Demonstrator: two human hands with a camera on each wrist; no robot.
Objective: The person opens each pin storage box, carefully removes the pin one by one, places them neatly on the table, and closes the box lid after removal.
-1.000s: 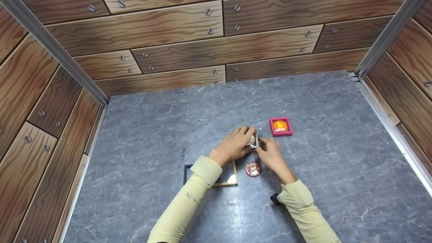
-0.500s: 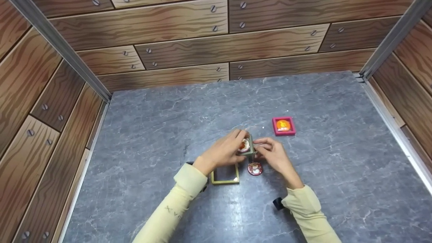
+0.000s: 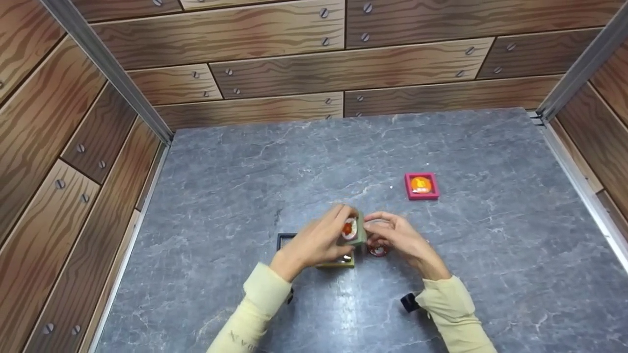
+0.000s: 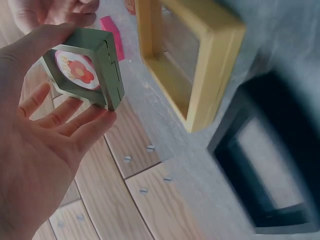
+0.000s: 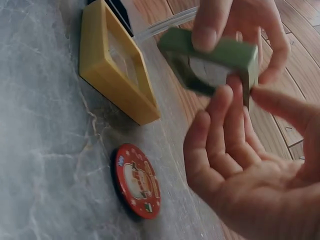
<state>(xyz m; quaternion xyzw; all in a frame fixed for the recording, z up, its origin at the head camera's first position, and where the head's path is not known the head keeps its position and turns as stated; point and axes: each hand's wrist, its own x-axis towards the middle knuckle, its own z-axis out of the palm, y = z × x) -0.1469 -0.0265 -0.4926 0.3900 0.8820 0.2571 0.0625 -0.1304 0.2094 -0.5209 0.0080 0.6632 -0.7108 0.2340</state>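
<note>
The left hand (image 3: 312,241) is gripping a green frame (image 4: 106,70); the right hand (image 3: 405,240) is pinching its edge. The left sleeve (image 3: 266,289) is showing "X V", then unclear letters (image 3: 249,346).

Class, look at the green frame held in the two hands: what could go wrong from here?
The green frame is off the table, gripped by the left hand, so a slip could drop it.

If it tips or opens, the flower badge inside might shift or fall out.

The right hand works close to the red badge and could nudge it.
</note>
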